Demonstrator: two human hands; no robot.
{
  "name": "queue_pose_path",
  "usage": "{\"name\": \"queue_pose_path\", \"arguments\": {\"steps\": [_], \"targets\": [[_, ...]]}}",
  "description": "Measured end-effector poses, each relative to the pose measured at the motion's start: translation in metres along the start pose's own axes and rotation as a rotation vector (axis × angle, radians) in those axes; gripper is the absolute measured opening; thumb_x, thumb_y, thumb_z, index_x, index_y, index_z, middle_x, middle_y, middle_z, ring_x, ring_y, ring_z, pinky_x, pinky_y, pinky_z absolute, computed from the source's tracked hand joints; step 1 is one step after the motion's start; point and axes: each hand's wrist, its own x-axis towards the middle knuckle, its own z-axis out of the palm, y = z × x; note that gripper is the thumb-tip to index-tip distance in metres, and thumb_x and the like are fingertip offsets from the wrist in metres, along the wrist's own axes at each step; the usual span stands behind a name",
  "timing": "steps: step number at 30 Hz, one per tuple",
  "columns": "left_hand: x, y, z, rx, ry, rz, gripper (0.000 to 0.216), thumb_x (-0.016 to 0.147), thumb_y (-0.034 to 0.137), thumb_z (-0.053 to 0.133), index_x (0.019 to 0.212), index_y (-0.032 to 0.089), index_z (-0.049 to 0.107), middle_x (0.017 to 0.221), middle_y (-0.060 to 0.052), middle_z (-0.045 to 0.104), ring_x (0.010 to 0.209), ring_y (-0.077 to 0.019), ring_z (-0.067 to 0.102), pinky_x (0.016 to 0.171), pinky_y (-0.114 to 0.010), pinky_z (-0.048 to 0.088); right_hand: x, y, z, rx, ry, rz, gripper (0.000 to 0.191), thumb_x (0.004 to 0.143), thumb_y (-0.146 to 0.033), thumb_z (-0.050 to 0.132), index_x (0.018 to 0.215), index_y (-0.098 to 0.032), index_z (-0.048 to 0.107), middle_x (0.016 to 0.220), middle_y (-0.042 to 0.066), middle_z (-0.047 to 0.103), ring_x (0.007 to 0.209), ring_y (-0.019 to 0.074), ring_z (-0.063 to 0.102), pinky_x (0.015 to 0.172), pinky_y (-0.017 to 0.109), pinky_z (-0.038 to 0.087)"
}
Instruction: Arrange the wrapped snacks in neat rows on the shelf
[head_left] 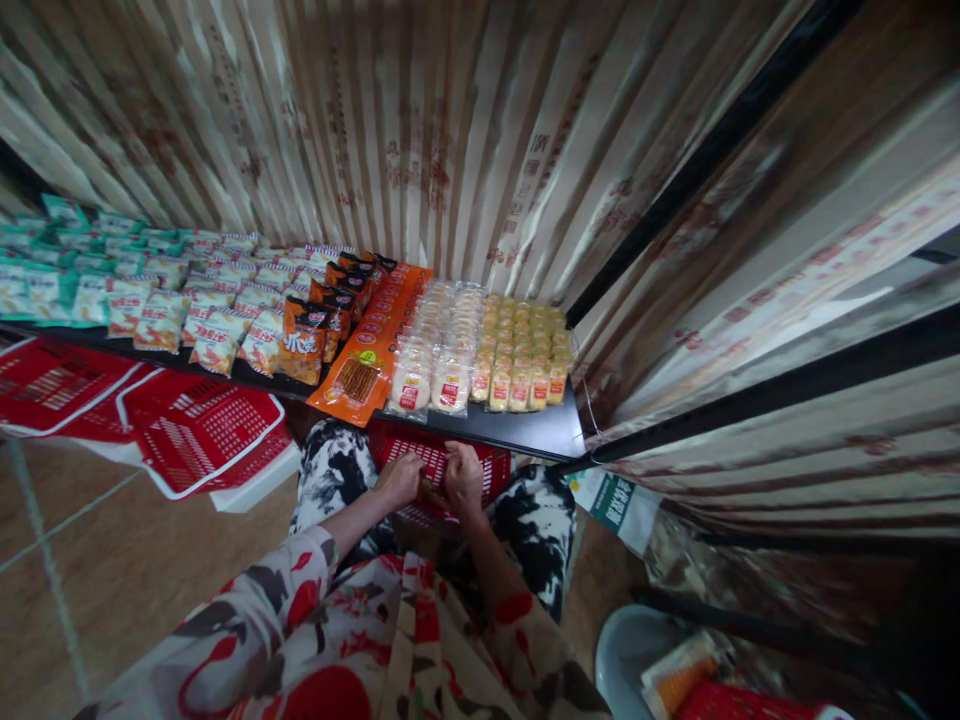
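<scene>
Low between my knees, my left hand (400, 480) and my right hand (463, 478) are close together over a red plastic basket (491, 472). The fingers of both hands are curled closed. A small dark brownish thing shows between them, too dim to name. Just beyond my hands is a black shelf (525, 432). On its near edge lie an orange packet of brown sticks (360, 385), round white crackers in clear wrappers (410, 385) and small yellow packs (519, 385) in rows.
Farther left on the shelf stand orange-black snack bags (304, 345), white-red bags (214, 335) and green bags (90, 290). Red baskets (199, 425) sit below. A printed curtain (450, 130) hangs behind; a black post (697, 170) and a pale bucket (626, 650) are at right.
</scene>
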Motion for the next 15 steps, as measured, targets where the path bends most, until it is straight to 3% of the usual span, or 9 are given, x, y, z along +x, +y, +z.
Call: {"name": "queue_pose_path", "arguments": {"steps": [4, 8, 15], "targets": [[0.006, -0.007, 0.010, -0.017, -0.148, -0.081, 0.027, 0.082, 0.012, 0.042, 0.092, 0.018, 0.067, 0.096, -0.009, 0.068, 0.093, -0.0192, 0.063, 0.084, -0.031, 0.049, -0.009, 0.016, 0.002, -0.121, -0.301, 0.140, 0.033, 0.085, -0.014, 0.033, 0.094, -0.015, 0.064, 0.092, 0.008, 0.067, 0.087, 0.0169, 0.061, 0.080, 0.028, 0.047], [0.013, -0.013, 0.018, -0.030, -0.274, -0.165, 0.030, 0.084, 0.014, 0.041, 0.096, 0.018, 0.068, 0.102, -0.009, 0.069, 0.096, -0.0200, 0.064, 0.086, -0.031, 0.048, -0.017, 0.025, 0.003, -0.167, -0.507, 0.198, 0.019, 0.080, -0.018, 0.049, 0.077, -0.017, 0.068, 0.070, 0.005, 0.068, 0.072, 0.0160, 0.062, 0.064, 0.022, 0.044], [0.028, -0.023, 0.034, -0.067, -0.427, -0.279, 0.024, 0.088, 0.018, 0.046, 0.102, 0.018, 0.066, 0.110, -0.008, 0.066, 0.104, -0.0190, 0.060, 0.092, -0.033, 0.045, -0.016, 0.037, 0.011, -0.213, -0.765, 0.243, 0.015, 0.079, -0.018, 0.055, 0.079, -0.018, 0.070, 0.071, 0.004, 0.070, 0.068, 0.0138, 0.064, 0.058, 0.020, 0.044]]}}
